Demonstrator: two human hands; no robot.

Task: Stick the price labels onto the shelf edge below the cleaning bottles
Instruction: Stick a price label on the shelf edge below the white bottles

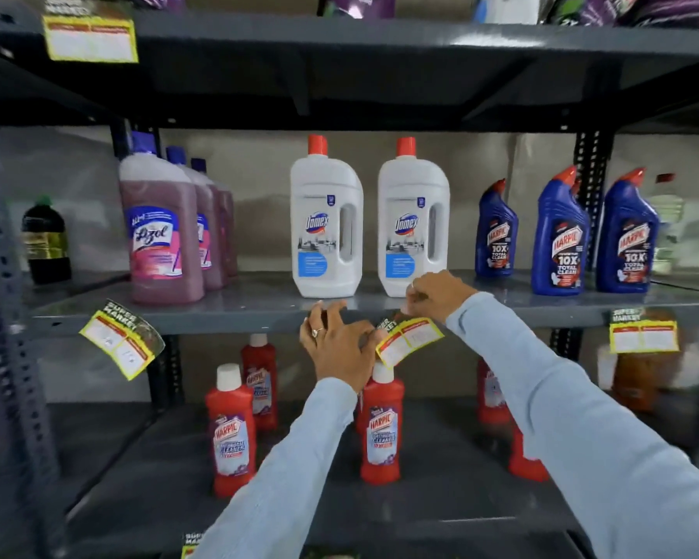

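With both the left hand [340,340] and right hand [436,296] pinching the tilted price label [410,342] at the shelf edge [227,322] below the white bottles [325,223], we should level it before pressing.

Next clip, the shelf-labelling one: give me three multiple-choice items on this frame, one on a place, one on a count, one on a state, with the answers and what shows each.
1. Where is the price label that both hands hold?
A. At the shelf edge below the white Domex bottles
B. On the top shelf
C. Lying on the bottom shelf floor

2. How many white Domex bottles stand on the middle shelf?
A. One
B. Two
C. Four

3. How does the held label sit?
A. Flat and level on the edge
B. Tilted, its lower end hanging free
C. Folded in half

Answers:
1 A: the left hand and right hand hold it at the edge under the Domex pair.
2 B: two red-capped white bottles stand side by side.
3 B: it slants down to the left, over a red Harpic bottle on the shelf below.
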